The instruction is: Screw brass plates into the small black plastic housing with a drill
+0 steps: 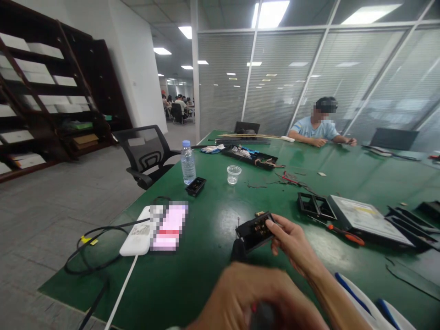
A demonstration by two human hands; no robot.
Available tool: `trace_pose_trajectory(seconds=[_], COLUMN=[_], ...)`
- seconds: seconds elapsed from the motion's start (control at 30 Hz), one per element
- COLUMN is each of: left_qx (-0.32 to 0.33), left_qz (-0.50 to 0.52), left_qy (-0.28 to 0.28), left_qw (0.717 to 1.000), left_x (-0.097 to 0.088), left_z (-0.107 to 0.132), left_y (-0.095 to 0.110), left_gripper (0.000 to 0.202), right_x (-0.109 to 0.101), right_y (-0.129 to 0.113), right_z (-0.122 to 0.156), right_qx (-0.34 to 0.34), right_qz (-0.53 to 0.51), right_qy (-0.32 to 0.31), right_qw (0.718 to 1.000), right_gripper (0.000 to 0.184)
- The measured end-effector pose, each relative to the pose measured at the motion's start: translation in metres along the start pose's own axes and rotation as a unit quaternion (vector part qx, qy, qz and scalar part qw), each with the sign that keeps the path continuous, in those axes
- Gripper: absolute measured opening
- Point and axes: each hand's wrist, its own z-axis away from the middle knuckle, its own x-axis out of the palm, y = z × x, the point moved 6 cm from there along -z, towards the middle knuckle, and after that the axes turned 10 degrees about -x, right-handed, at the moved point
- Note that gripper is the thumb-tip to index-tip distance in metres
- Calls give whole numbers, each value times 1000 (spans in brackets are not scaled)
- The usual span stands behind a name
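Nearest to the camera, large and blurred, is the left hand, with its fingers curled round a dark tool that shows a small red spot. Most of this tool is hidden, and how firmly it is held is not possible to see. Just beyond the knuckles, a black piece stands by the near left corner of a black housing; whether it belongs to the tool is not clear to me.

The right hand pinches this housing at its right end, the thumb on the upper edge and the fingers behind and below. The housing is over the green table, in front of the left hand. Its long axis runs slantwise, from the near left to the far right, so the free end points to the left and a little toward the camera. Its hollow side, with brass-coloured parts inside, is turned up and toward the camera.

Farther to the left, a smaller black box lies beside a water bottle. On the right, a screwdriver with orange and black handle lies next to a flat grey case.
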Motion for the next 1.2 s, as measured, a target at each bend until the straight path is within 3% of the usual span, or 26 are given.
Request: trace_pose_trajectory(seconds=[0.03,0.1,0.2,0.4,0.63,0.8,0.9,1.0,1.1,1.2], left_qx=[8,11,4,-62,-43,-77,-134,-140,-127,-109], left_qz=[6,-7,-40,-35,-27,55,198,259,287,323], left_qy=[2,58,101,-18,-68,42,116,160,183,193], left_qw=[1000,998,994,997,996,995,964,942,932,920], left_x=[-4,-17,-28,-12,-8,-30,-42,-52,-60,-62], left_z=[-15,-44,-72,-91,-107,-116,-121,-126,-131,-134], left_y=[2,-1,-17,-58,-70,-95,-123,-142,-154,-161], left_gripper=[33,29,39,55,30,31,37,42,45,47], right_x=[0,1,4,9,8,12,12,12,14,24], right_y=[-1,-5,-10,-13,-17,-26,-28,-31,-45,-55], right_z=[0,0,1,2,3,2,4,10,26,56], right_qx=[-6,-22,-39,-62,-63,-82,-91,-71,-77,-116], right_qz=[4,6,17,42,63,71,92,147,275,394], right_qy=[-3,-11,-28,-50,-13,-32,-55,-96,-134,-211], right_qw=[1000,1000,999,996,996,994,990,982,949,887], right_gripper=[49,48,49,60,61,61,59,56,54,57])
